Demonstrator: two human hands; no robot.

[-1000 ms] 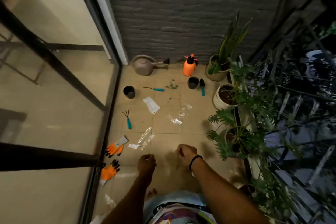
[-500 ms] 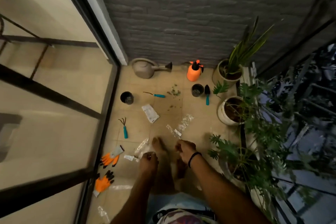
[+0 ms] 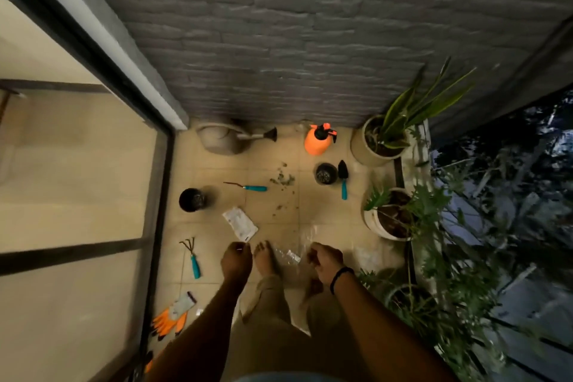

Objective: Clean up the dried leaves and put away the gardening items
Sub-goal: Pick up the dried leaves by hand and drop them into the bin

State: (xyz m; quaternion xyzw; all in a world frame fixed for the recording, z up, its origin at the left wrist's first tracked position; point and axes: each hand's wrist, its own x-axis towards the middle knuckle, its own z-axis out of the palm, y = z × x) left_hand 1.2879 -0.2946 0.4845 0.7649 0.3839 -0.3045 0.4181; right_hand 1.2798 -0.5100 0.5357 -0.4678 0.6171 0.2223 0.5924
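Note:
Dried leaves [image 3: 282, 178] lie scattered on the tiled floor near the back wall. Around them are a teal-handled weeder [image 3: 248, 187], a trowel [image 3: 343, 178], a hand rake [image 3: 192, 257], two small black pots [image 3: 192, 199] [image 3: 325, 173], a white packet [image 3: 240, 223] and clear plastic bags [image 3: 288, 254]. An orange glove [image 3: 170, 316] lies by the glass door. My left hand [image 3: 236, 260] and right hand [image 3: 324, 260] hang loosely curled above the floor and hold nothing that I can make out. My bare foot [image 3: 265, 259] stands between them.
A watering can [image 3: 221, 139] and an orange sprayer [image 3: 317, 139] stand against the grey brick wall. Potted plants [image 3: 381, 139] [image 3: 387, 217] line the right side by the railing. A glass door [image 3: 77, 195] bounds the left.
I have stepped forward towards the back wall, so the tools and leaves are nearer. Both hands stayed low in front of me, holding nothing.

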